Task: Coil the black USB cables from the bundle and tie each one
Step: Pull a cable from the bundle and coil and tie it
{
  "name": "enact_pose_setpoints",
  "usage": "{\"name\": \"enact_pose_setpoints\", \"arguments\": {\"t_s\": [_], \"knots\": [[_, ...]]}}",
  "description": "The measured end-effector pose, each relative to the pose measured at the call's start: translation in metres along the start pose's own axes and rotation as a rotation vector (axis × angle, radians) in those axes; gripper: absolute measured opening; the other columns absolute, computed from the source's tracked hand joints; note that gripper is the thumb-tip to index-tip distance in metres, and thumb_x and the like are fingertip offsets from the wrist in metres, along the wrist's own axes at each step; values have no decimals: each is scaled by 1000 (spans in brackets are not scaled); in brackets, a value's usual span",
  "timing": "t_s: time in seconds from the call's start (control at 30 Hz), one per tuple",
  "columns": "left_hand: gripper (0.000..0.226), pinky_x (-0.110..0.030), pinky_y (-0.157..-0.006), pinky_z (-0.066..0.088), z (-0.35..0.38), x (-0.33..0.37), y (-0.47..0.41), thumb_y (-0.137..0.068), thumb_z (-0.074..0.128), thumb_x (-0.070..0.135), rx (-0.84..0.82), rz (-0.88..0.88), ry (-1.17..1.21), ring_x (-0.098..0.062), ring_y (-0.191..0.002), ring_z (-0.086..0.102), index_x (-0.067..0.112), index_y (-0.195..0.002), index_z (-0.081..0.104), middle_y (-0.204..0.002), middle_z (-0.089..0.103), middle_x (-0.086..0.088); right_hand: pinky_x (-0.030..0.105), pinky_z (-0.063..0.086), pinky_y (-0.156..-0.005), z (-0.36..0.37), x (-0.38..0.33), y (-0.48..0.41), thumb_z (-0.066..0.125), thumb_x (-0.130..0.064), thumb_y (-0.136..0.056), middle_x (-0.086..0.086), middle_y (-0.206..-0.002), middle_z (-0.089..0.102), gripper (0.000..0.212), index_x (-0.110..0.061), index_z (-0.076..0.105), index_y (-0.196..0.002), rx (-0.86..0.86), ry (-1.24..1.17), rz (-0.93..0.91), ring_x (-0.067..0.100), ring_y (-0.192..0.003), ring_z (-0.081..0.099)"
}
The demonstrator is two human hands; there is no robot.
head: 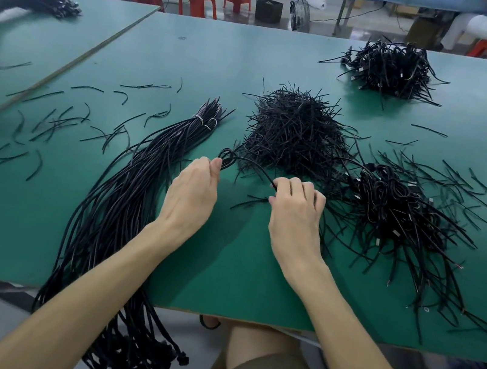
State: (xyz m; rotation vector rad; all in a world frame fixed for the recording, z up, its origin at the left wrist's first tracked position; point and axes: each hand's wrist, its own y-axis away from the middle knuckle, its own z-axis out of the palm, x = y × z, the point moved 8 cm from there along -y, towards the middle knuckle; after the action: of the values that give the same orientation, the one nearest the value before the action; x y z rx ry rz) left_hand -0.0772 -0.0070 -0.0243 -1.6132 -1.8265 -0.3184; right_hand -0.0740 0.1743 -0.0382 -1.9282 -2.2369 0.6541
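Head: left hand (193,190) and right hand (296,207) grip cable (249,161).

A long bundle (125,197) of black cables is laid diagonally on the table (223,261), bound by white bands (203,120) near its far end, with its plugs hung over the near edge. One cable (228,158) is held beside it, partly coiled

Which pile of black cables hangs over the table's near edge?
The long bundle left of the left hand, bound with white ties; the others are tangled heaps.
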Motion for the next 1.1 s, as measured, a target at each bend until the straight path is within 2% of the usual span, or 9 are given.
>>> {"name": "enact_pose_setpoints", "arguments": {"t_s": [0.07, 0.17, 0.37, 0.5, 0.67, 0.77, 0.87, 0.97, 1.1], "knots": [[56, -50, -70, 50, 0, 1, 0, -110, 21, 46, 0, 0, 2, -29, -74, 59, 6, -90, 54, -85, 60, -8, 37, 34, -94, -3, 2, 0, 61, -5, -97, 1, -103, 58, 17, -16, 58, -108, 18, -40, 12, 24, -100, 48], [56, -52, -72, 50, -1, 1, 0, -110, 21, 46, 5, -5, 11, -28, -74, 59, 6, -90, 54, -85, 60, -7, 37, 34, -95, -4, 3, 0, 55, -12, -103, 1, -104, 58, 7, -16, 58, -108, 8, -77, 12, 23, -101, 46], [54, -53, -76, 51, -2, -2, -1, -110, 22, 45, 20, -29, 45, -29, -77, 60, 7, -91, 55, -86, 61, -7, 35, 30, -96, -10, 2, -1, 53, -17, -105, 2, -106, 61, 11, -15, 60, -113, 39, -144, 14, 23, -104, 48], [55, -52, -74, 50, -2, -4, -1, -111, 21, 45, 22, -51, 30, -29, -76, 59, 6, -91, 54, -84, 60, -7, 35, 29, -99, -17, 3, 0, 52, -11, -104, 1, -112, 61, 20, -14, 59, -122, 80, -201, 24, 22, -108, 49], [51, -43, -71, 43, -4, -14, -6, -111, 20, 44, 62, -125, 29, -27, -80, 57, 9, -94, 53, -90, 59, -3, 41, 46, -87, -34, 10, 3, 56, -9, -102, -1, -101, 58, 23, -9, 54, -125, 234, -493, 90, 12, -80, 48], [49, -42, -77, 45, -3, -23, -9, -111, 21, 44, 52, -188, 71, -25, -85, 58, 9, -101, 55, -98, 60, 2, 44, 51, -81, -35, 15, 5, 55, -14, -103, -6, -98, 54, 25, -13, 49, -127, 260, -672, 120, 17, -82, 55], [49, -40, -69, 37, 1, -15, -7, -111, 20, 42, 12, -104, -70, -27, -74, 56, 9, -92, 51, -91, 59, -5, 35, 51, -74, -42, 5, 7, 58, -14, -102, -2, -97, 56, 25, -11, 50, -126, 279, -705, 2, 12, -79, 53], [43, -42, -65, 31, 9, 4, 0, -111, 20, 40, -50, 57, -223, -36, -70, 48, 11, -88, 40, -89, 45, -5, 26, 48, -69, -41, -7, 8, 60, -13, -101, -2, -97, 55, 24, -8, 53, -124, 227, -658, -107, 6, -75, 51], [38, -45, -60, 36, 19, 27, 11, -111, 22, 40, -153, 228, -201, -35, -63, 46, 13, -90, 36, -87, 41, -4, 24, 51, -63, -36, -11, 7, 55, -13, -104, -4, -103, 50, 15, -6, 54, -117, 163, -675, -141, 3, -64, 52]]}}
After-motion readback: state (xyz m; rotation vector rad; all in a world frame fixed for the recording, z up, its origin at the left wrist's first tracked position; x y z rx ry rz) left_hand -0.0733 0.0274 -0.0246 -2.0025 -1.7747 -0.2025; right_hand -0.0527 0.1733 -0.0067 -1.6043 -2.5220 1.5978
